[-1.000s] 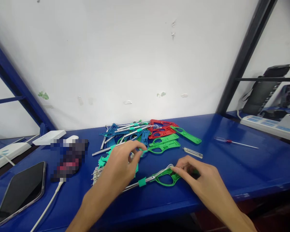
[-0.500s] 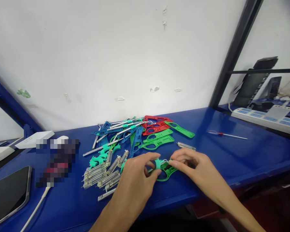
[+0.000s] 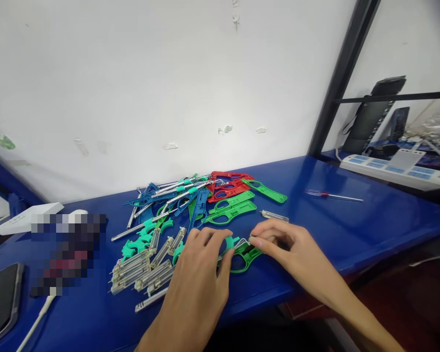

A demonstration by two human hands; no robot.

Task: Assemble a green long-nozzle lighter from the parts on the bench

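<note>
My left hand [image 3: 201, 274] is closed, thumb and fingertips pinching a teal trigger [image 3: 229, 243] over a green lighter casing half [image 3: 244, 264] near the table's front. Thin pale wires [image 3: 242, 241] run from beside the trigger toward my right hand [image 3: 284, 244]. Its thumb and forefinger are pressed together at the end of those wires, on a small piece mostly covered by the fingertips. The casing's handle end lies partly beneath the right hand. Just behind that hand rests a clear lighter fuel tank [image 3: 275, 215].
Left of the hands lie several clear fuel tanks [image 3: 132, 271], teal triggers [image 3: 132, 249] and metal tubes [image 3: 132, 232]. Green [image 3: 238, 210], red [image 3: 231, 189] and blue casing halves [image 3: 198, 208] are heaped behind. A screwdriver [image 3: 333, 196], power strip [image 3: 396, 168] and phone [image 3: 2, 303] lie farther out.
The view has shifted slightly, so the table's contents appear farther left. Both hands keep their pinches; the trigger in my left hand appears slightly turned.
</note>
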